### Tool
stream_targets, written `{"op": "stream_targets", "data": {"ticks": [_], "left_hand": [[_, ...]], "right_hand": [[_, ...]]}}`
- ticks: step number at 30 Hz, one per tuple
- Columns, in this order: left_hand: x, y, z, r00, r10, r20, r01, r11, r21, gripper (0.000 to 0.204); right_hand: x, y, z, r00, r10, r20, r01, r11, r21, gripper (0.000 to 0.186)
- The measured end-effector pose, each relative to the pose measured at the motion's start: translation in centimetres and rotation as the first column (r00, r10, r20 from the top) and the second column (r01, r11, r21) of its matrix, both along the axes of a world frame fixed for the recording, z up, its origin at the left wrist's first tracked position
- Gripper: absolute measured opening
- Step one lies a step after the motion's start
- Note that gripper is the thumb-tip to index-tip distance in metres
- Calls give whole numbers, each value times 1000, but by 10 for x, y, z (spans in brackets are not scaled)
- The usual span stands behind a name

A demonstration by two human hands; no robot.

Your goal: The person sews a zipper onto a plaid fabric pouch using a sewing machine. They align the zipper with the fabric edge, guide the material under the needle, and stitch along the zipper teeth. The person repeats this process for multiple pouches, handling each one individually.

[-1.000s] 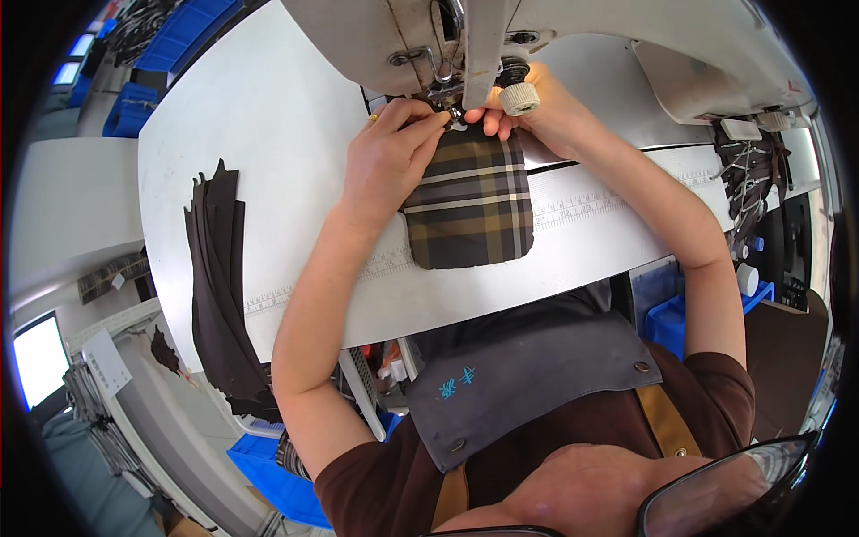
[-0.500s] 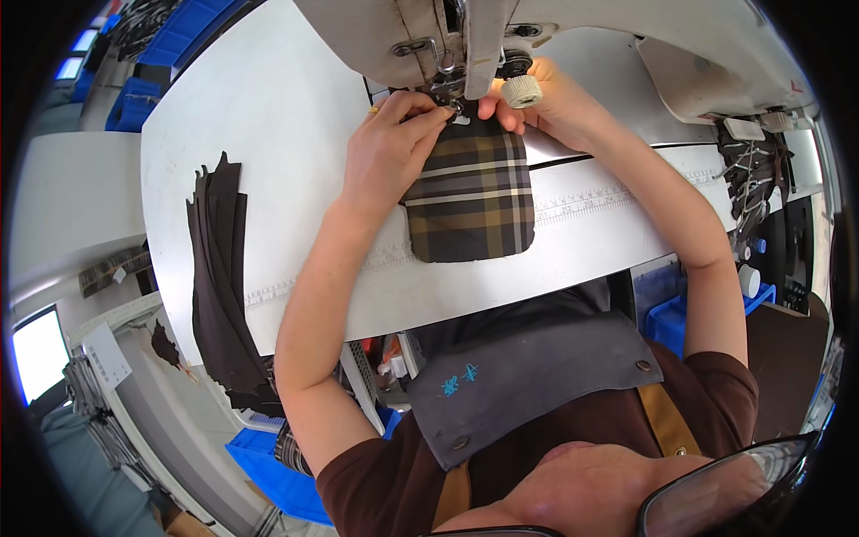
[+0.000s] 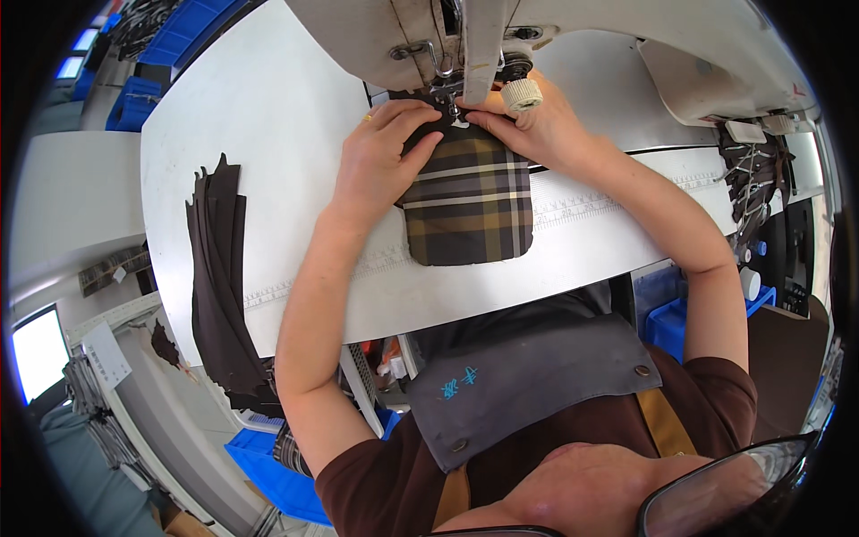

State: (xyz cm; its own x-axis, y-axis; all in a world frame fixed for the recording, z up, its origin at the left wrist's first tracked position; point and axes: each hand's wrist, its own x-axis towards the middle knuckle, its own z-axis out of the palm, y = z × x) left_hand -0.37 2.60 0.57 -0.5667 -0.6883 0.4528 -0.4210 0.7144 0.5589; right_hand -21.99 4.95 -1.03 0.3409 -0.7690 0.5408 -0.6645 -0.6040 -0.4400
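A plaid fabric piece in brown, black and white, with rounded near corners, lies on the table with its dark far end under the sewing machine's presser foot. My left hand grips the dark fabric at the left of the foot, thumb and fingers bent around a raised part of it. On the other side, my right hand pinches the fabric close to the foot, thumb stretched toward the needle area. Some right fingertips are hidden behind the machine head and its pale knob.
The white sewing machine arches over the far side of the table. A ruler strip crosses the tabletop. Dark fabric strips hang over the left front edge. Blue bins stand below, and tools hang at the right.
My left thumb has come down and away from the fingers. My right hand has shifted left, its thumb now beside the foot. The fabric's near end has moved slightly left.
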Motion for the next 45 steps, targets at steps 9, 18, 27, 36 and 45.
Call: {"op": "stream_targets", "data": {"ticks": [9,18,27,36,45], "left_hand": [[-5,-2,-2,994,23,109,-2,982,-186,17],[-5,-7,-3,999,38,-9,-38,999,-5,14],[-12,-4,-6,997,50,-62,-53,997,-48,10],[-14,-4,-3,987,118,-107,-94,973,213,10],[4,-25,6,982,0,-189,96,861,500,13]], "right_hand": [[13,4,17,985,38,-170,-74,975,-210,19],[16,-2,5,965,-27,-260,-54,953,-297,15],[9,-7,6,999,-53,-2,52,997,-61,11],[23,58,16,933,206,-296,-269,945,-187,29],[47,41,29,971,187,145,-167,976,-141,14]]}}
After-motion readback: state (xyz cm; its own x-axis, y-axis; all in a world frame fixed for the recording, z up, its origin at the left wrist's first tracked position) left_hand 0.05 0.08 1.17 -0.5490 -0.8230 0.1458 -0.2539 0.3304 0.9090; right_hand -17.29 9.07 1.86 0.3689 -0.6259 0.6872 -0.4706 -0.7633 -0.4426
